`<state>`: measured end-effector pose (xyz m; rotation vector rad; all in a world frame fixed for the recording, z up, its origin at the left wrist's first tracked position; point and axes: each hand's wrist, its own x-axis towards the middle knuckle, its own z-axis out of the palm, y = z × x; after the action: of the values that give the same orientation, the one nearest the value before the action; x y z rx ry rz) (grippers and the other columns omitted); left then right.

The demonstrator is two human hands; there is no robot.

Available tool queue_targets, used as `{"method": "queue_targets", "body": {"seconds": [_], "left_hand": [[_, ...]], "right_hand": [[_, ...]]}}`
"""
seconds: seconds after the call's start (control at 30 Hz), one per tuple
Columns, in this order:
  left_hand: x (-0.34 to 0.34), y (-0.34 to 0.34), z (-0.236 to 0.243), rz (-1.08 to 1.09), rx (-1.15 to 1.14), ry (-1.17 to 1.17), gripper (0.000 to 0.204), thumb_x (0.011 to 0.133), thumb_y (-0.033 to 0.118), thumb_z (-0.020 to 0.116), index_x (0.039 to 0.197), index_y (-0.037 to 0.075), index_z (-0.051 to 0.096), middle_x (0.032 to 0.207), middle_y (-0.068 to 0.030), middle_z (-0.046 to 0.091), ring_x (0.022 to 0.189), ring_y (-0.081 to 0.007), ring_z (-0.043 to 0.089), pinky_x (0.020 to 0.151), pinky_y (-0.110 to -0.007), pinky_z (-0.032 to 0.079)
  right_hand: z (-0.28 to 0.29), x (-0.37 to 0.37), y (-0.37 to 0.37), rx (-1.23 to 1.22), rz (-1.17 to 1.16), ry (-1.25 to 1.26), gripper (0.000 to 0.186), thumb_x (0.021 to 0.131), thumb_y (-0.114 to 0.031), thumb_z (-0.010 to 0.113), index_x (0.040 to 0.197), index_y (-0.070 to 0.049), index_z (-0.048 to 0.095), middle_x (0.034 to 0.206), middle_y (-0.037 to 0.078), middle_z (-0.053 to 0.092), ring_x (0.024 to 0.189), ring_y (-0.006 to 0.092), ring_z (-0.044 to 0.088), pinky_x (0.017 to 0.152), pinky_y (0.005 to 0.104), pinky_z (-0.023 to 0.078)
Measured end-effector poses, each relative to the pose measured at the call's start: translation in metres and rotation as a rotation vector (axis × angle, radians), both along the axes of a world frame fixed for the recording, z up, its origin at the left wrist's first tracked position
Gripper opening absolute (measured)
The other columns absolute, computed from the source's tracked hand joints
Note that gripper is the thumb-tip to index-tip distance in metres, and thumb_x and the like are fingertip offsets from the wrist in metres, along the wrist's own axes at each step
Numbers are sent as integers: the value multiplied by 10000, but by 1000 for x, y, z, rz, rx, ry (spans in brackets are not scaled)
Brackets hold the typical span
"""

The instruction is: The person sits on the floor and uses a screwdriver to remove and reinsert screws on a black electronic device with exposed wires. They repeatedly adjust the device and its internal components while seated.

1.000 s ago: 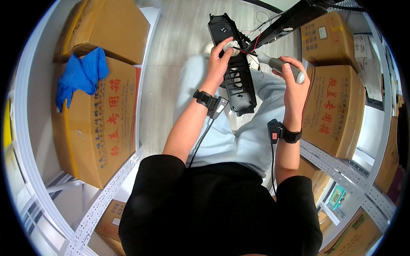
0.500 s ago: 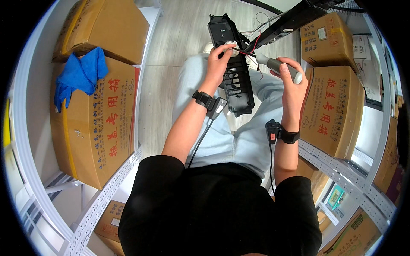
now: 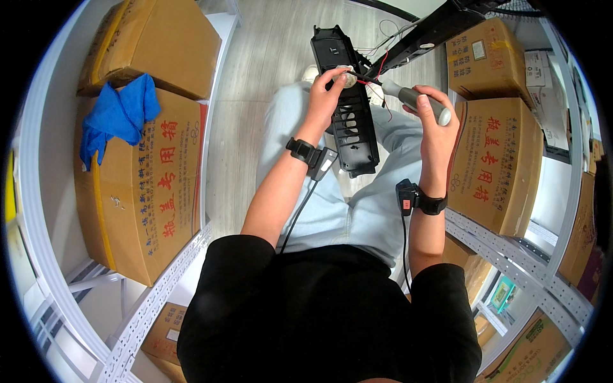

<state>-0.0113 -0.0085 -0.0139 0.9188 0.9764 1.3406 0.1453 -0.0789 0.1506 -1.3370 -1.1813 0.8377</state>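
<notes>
A long black plastic housing (image 3: 359, 153) with ribbed openings rests over my lap, between my knees. My left hand (image 3: 322, 105) reaches over its upper half, thumb and fingers closed about a round pale part (image 3: 347, 78) set against the housing. In my right hand (image 3: 440, 131) is a screwdriver (image 3: 408, 97) with a grey handle, gripped from the right. Its dark shaft points left toward the round part; the tip lies by my left fingertips and is hard to make out. Thin red and black wires (image 3: 384, 64) run beside the shaft.
Cardboard boxes (image 3: 153, 204) stand on a white metal shelf to the left, under a blue cloth (image 3: 121, 115). More boxes (image 3: 495, 166) sit on the right-hand shelf (image 3: 498, 246). A long black frame piece (image 3: 434, 38) slants across the upper right. Cables trail from both wrist straps.
</notes>
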Motion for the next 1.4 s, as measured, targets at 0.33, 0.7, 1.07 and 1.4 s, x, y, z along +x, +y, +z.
{"method": "queue_targets", "body": {"seconds": [0.33, 0.7, 1.07, 1.4], "left_hand": [[0, 0, -3, -6, -4, -36, 203, 965, 225, 598, 1055, 56, 666, 1069, -57, 632, 1022, -152, 556, 927, -291, 418], [0, -3, 6, -43, -62, -123, 213, 978, 237, 590, 1072, 53, 644, 1038, 3, 618, 978, -92, 529, 892, -250, 409], [-1, -2, 2, -61, -62, -153, 225, 986, 250, 579, 1098, 63, 636, 1033, 16, 608, 975, -78, 510, 874, -235, 402], [0, -2, 5, -82, -89, -180, 208, 993, 222, 560, 1104, 61, 631, 1032, 20, 609, 959, -74, 522, 862, -236, 418]], "right_hand": [[-2, 2, -2, -24, 0, 15, 244, 889, -178, 707, 1038, 11, 664, 962, 94, 661, 841, 171, 665, 760, 278, 551], [-1, 5, -3, 4, -32, 49, 236, 892, -176, 700, 1023, 18, 668, 974, 99, 657, 861, 174, 656, 762, 289, 564], [-3, 6, -3, -8, -20, 53, 237, 889, -171, 702, 1028, 17, 665, 963, 101, 663, 830, 180, 670, 753, 280, 552], [-8, 10, -4, -33, -18, 61, 227, 885, -164, 705, 1017, 17, 668, 959, 103, 669, 837, 175, 667, 768, 278, 543]]}}
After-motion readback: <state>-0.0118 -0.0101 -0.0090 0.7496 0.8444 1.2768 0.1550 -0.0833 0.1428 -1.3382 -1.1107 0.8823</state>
